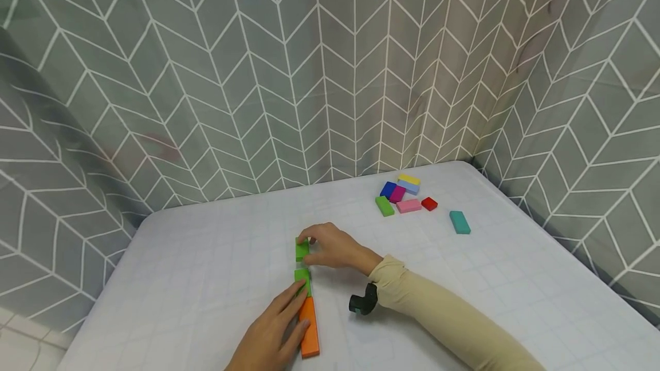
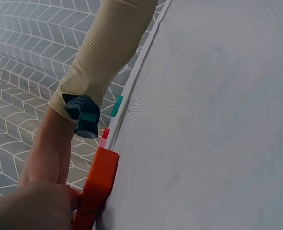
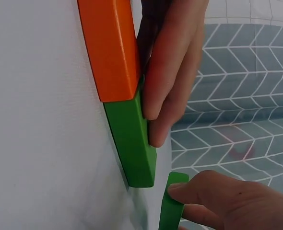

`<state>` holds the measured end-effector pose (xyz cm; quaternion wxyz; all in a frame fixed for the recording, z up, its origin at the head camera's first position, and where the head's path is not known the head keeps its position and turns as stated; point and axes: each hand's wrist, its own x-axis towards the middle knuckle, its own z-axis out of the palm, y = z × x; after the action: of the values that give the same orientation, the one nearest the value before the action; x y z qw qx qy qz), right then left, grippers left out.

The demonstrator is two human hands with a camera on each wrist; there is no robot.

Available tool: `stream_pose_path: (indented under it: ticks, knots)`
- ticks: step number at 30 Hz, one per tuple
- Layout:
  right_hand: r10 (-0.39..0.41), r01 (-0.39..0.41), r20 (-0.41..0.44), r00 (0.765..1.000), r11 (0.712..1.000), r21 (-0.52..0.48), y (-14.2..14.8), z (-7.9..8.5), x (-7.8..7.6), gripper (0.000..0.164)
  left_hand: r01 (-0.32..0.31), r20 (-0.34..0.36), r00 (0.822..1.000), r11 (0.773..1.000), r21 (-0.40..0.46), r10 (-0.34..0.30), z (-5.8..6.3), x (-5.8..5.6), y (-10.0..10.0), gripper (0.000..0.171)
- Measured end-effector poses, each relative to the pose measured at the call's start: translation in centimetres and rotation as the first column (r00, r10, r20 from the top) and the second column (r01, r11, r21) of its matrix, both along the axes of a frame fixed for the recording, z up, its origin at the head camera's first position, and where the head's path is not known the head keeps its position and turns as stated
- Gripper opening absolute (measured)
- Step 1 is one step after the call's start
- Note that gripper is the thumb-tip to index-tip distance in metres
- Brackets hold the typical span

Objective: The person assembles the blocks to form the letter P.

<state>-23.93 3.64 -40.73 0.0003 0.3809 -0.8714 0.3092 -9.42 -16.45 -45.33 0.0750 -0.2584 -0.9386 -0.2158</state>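
Observation:
An orange block and a green block lie end to end on the white table. My left hand rests on this pair, its extended fingers on the green block and its thumb on the orange one. Just beyond, across a small gap, my right hand pinches a second green block between thumb and fingers. The right wrist view shows the joined orange block and green block meeting flush, with the pinched green block apart from them.
Toward the far right lie several blocks, among them a green block, a pink block, a red block and a teal block. A black wrist camera hangs at the right cuff. Patterned curtains surround the table.

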Motion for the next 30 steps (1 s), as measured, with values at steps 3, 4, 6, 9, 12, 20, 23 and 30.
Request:
stream_pose_path:
  ticks: [3, 4, 6, 9, 12, 20, 23, 30]
  knots:
    - [0.006, -0.006, 0.022, 1.0, 1.0, 0.001, -0.6, -0.2, -0.2, 0.031, -0.002, 0.011, 1.0, 1.0, -0.009, 0.002, 0.2, -0.1, 0.0, 0.06]
    - [0.006, -0.006, 0.031, 0.999, 1.0, 0.001, -0.7, -0.3, -0.3, 0.031, -0.003, 0.017, 1.0, 1.0, -0.011, 0.003, 0.3, -0.2, 0.0, 0.06]
    - [0.001, -0.001, 0.05, 0.999, 1.0, 0.006, -0.9, -0.3, -0.3, 0.031, -0.002, 0.022, 1.0, 1.0, -0.015, 0.003, 0.4, -0.2, 0.0, 0.06]
    - [-0.011, 0.01, 0.075, 0.997, 1.0, 0.009, -0.9, -0.4, -0.3, 0.031, 0.004, 0.037, 0.999, 1.0, -0.02, -0.003, 0.4, -0.2, 0.0, 0.061]
    - [-0.023, 0.022, 0.079, 0.997, 1.0, 0.018, -0.9, -0.6, -0.3, 0.032, 0.012, 0.022, 1.0, 1.0, -0.013, -0.012, 0.3, -0.2, 0.1, 0.06]
    - [-0.013, 0.014, 0.048, 0.999, 1.0, -0.015, -0.7, -1.1, -0.2, 0.023, 0.014, -0.046, 0.999, 1.0, 0.007, -0.014, 0.0, -0.1, 0.1, 0.056]
    - [-0.005, 0.007, 0.041, 0.999, 0.999, -0.043, -0.7, -1.3, -0.2, 0.02, 0.011, -0.037, 0.999, 1.0, 0.005, -0.01, 0.1, 0.0, 0.1, 0.057]
    - [0.027, -0.024, 0.016, 1.0, 0.99, -0.136, 1.3, -1.3, 0.0, 0.023, -0.033, 0.028, 0.999, 0.995, 0.091, 0.031, 0.2, -0.3, -0.2, 0.057]
